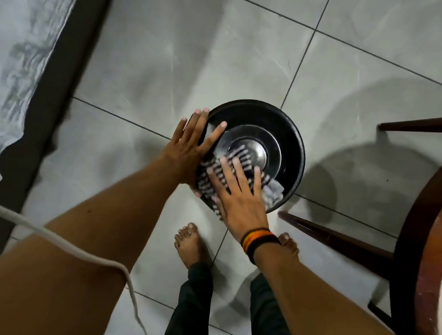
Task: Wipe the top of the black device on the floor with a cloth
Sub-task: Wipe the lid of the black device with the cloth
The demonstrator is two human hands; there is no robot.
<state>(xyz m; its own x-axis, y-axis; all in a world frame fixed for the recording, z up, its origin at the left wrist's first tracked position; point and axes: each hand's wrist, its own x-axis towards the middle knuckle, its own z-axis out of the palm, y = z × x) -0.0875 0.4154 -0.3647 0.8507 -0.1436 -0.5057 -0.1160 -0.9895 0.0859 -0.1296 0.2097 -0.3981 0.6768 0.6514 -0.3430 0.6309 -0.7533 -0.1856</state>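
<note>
A round black device with a shiny metal disc at its centre (271, 134) is seen on the grey tiled floor (171, 54). A black-and-white striped cloth (213, 177) is pressed flat against its top, under the spread fingers of the right hand (236, 193). The device's rim is gripped by the left hand (192, 148), just left of the right hand, fingers extended. A dark wooden stool (423, 241) is seen to the right
</note>
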